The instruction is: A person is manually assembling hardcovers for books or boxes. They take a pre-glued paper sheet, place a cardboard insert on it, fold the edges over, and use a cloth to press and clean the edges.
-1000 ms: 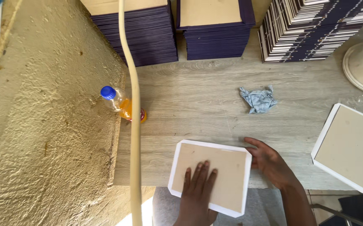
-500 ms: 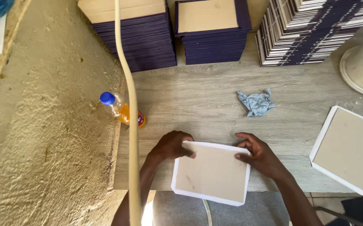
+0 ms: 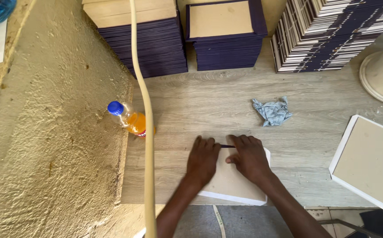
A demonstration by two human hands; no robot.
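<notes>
Two hands lie flat and side by side on the one board cover point(image 3: 237, 183) in front of you, at the near edge of the table point(image 3: 315, 94). Your left hand point(image 3: 203, 159) presses palm-down on its left part, fingers spread and gripping nothing; your right hand point(image 3: 249, 158) presses beside it, fingertips at the far edge where a thin dark strip shows between the two hands. This looks like the smoothing or pressing-down step on that far edge, and the next move seems to call for even pressure along the edge without letting the cover slide.

Half a second ago your hands sat apart at the cover's two far corners; now they have come together at the middle of that edge. Beyond your right hand lies a crumpled blue cloth point(image 3: 272, 111); out past your left stands an orange drink bottle point(image 3: 129, 120). A second cover point(image 3: 370, 159) rests well off to your right.
</notes>
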